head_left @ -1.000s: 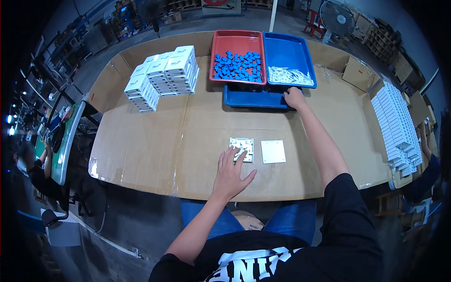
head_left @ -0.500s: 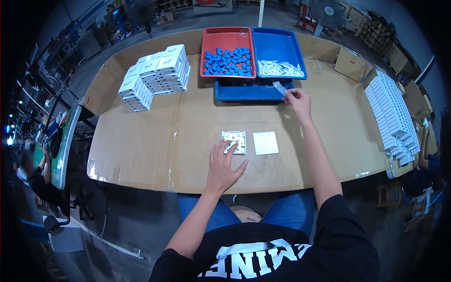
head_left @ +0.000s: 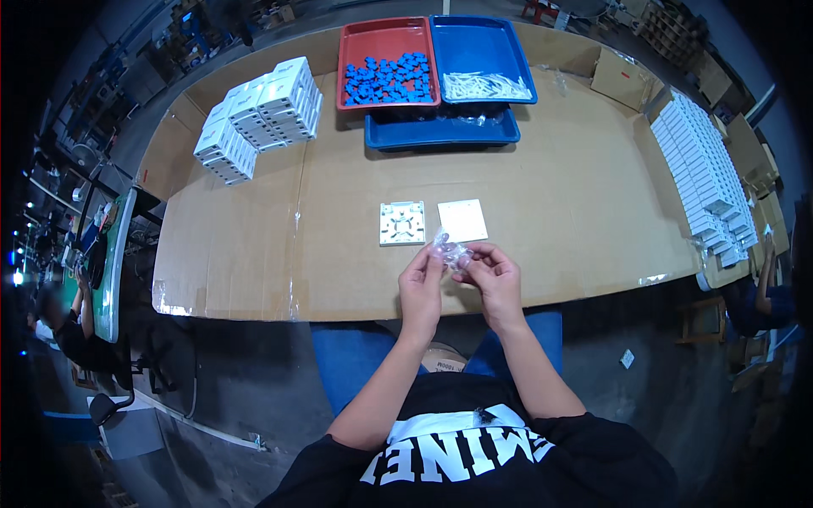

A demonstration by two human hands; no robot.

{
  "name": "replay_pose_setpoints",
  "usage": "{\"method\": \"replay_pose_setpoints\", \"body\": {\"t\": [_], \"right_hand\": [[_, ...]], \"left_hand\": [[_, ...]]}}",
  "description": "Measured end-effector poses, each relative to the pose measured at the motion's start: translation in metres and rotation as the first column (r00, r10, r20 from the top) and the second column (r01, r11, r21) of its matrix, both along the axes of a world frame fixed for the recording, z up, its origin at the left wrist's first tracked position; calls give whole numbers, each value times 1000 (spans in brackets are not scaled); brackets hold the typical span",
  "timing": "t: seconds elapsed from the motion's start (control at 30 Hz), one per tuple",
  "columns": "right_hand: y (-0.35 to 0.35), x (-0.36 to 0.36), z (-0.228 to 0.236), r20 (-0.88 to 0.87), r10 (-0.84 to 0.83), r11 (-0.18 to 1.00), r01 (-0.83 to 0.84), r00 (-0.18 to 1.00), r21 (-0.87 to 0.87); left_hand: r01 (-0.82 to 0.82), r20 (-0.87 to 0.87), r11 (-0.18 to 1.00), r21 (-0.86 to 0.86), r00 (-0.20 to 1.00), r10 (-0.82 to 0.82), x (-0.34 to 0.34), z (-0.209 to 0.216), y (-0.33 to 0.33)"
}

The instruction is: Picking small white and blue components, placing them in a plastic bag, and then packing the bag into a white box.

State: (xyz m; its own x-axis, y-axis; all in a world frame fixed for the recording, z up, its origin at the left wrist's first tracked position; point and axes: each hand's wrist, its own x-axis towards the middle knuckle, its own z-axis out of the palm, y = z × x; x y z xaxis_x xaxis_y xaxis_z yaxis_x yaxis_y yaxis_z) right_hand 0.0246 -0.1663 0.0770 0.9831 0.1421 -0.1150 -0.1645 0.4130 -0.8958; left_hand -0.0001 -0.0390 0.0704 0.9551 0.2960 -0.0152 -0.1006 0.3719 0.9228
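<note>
Between my left hand (head_left: pixel 421 288) and my right hand (head_left: pixel 495 284) is a small clear plastic bag (head_left: pixel 451 252), pinched by the fingers of both. What the bag contains is too small to make out. Just beyond my left hand lies a square white plastic box base (head_left: pixel 401 223), its open inside facing up with molded clips and a ring-like middle. To its right rests a flat square white cover (head_left: pixel 463 220), whose near edge is close to the bag. Neither hand touches the base.
A red tray (head_left: pixel 387 38) of blue plastic parts and a blue tray (head_left: pixel 476 42) of thin white pieces stand at the back, above another blue tray (head_left: pixel 440 135). Stacked white boxes (head_left: pixel 258 110) are at left, more white stacks (head_left: pixel 703 182) at right. Cardboard walls (head_left: pixel 622 80) edge the table.
My right hand has come back from the lower blue tray with the clear bag. My left hand has left the white base and now grips the bag too. The view has shifted slightly.
</note>
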Motion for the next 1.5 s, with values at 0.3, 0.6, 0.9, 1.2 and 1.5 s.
{"method": "replay_pose_setpoints", "body": {"t": [0.3,0.6,0.9,1.2,1.5], "right_hand": [[9,-12,2,-210,62,976,-15,976,217],[-8,-7,-13,-179,209,943,-150,961,299],[-5,-5,-15,-206,331,907,-250,921,337],[-13,-6,-15,-178,461,839,-361,870,407],[-10,-6,-18,250,57,930,40,967,-367]], "left_hand": [[-72,-105,953,-295,994,43,-13,3,5],[217,156,970,-111,968,-198,-17,11,30],[213,166,963,164,957,-240,-18,4,36],[133,172,990,50,975,-140,-19,8,33],[160,131,926,341,968,-216,-18,19,41]]}}
